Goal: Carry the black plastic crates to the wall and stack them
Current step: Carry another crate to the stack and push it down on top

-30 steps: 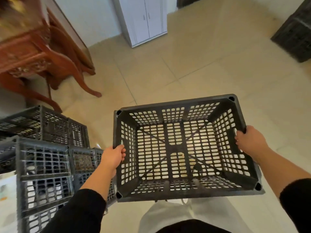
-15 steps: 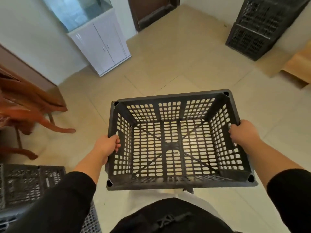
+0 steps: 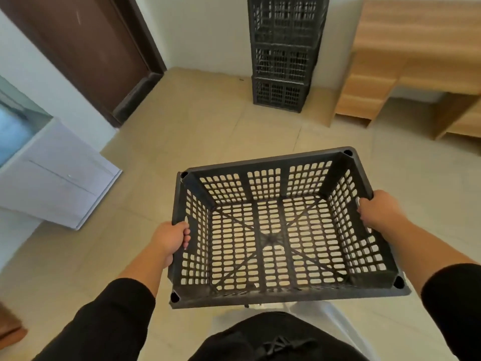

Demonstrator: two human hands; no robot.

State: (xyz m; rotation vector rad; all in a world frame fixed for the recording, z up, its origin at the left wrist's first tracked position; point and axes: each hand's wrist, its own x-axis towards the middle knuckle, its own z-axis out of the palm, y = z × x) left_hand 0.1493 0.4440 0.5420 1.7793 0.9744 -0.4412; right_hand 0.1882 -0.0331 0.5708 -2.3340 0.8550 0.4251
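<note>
Wall stack (image 3: 282,53) now ahead; crate (image 3: 276,230) still in both hands.

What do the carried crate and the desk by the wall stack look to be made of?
Carried crate: black moulded plastic, matte, judging by its perforated grid walls and ribbed base. Desk: light wood or wood-look laminate, going by its even grain; which one is unclear.

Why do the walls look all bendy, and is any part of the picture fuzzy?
In the head view, the wide lens bends straight lines, so the door and the stack of crates lean outward. The white cabinet at the left edge is smeared and soft, while the crate held by the left hand and right hand is sharp. Light is even, without hard shadows.
</note>
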